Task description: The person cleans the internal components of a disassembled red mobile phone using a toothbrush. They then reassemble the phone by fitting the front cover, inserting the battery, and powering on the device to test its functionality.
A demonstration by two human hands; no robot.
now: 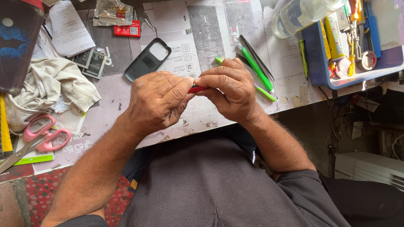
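**Both hands pinch a thin red tool at mid-frame**

Dark trousers (210, 185) fill the lower frame. Above them, the left hand (158, 101) and right hand (231, 90) meet, fingers closed on a thin red rod-shaped tool (197, 89) lying nearly level, left to right, mostly hidden. On the paper-covered worktop (202, 38) behind: black phone case (147, 59), green tweezers (257, 69), pink-handled scissors (40, 136).

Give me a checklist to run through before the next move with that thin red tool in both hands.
1. Thin red tool pinched by both hands: ok.
2. Left hand and right hand over the table edge: ok.
3. Tool's tip visible: not ok, fingers cover it.
4. Black phone case lying apart from the hands: ok.
5. Green tweezers beside the right hand: ok.
6. Pink-handled scissors lying apart from the hands: ok.
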